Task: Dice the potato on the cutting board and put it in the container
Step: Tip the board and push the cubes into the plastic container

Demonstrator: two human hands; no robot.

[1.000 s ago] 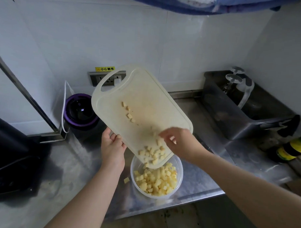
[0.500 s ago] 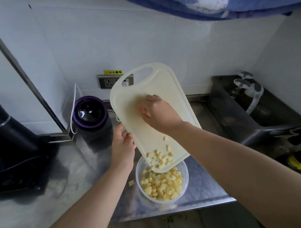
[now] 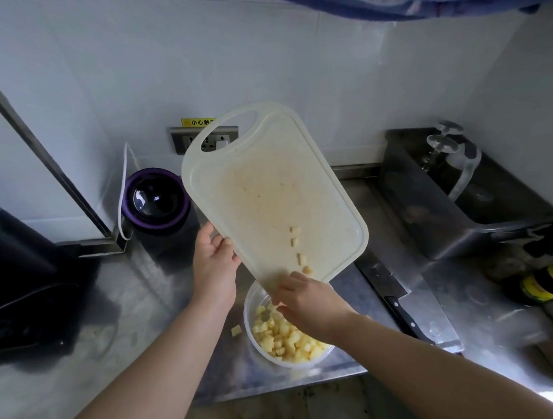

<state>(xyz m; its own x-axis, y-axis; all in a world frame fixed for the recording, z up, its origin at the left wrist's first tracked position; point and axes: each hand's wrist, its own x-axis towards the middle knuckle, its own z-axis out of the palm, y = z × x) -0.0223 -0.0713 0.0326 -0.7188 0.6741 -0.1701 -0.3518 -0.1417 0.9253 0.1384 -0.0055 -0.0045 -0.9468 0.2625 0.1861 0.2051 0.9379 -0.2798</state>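
A: While you hold that translucent white plastic cutting board [image 3: 269, 190] aslant, where does your potato lie?

B: Mostly in the round clear plastic container [image 3: 252, 305], which stands on the worktop under the board's lower end. Your pale yellow potato cubes [image 3: 283, 338] are heaped inside it. Four more small cubes [image 3: 300, 251] cling in a loose line down the board's lower half. One stray cube [image 3: 236, 330] lies on the steel just left of the container.

A: And your hands?

B: Your left hand [image 3: 215, 263] grips the board's left long edge, fingers curled over the rim. The end with the handle hole is raised toward the wall. Your right hand [image 3: 309, 304] is at the board's lowest corner, above the container, with its fingers bent. Whether they enclose any cubes I cannot tell.

A: What is around you?

B: You face a stainless steel worktop [image 3: 159, 299] set against a white wall. A black-handled cleaver [image 3: 391, 295] lies flat to the right of the container. Beyond your left hand stands a round black appliance with a purple rim [image 3: 158, 199], below a grey wall socket [image 3: 205, 141]. A dark grey tub [image 3: 457, 209] sits at the back right, and a dark bottle with a yellow label [image 3: 542, 284] is near the right edge.
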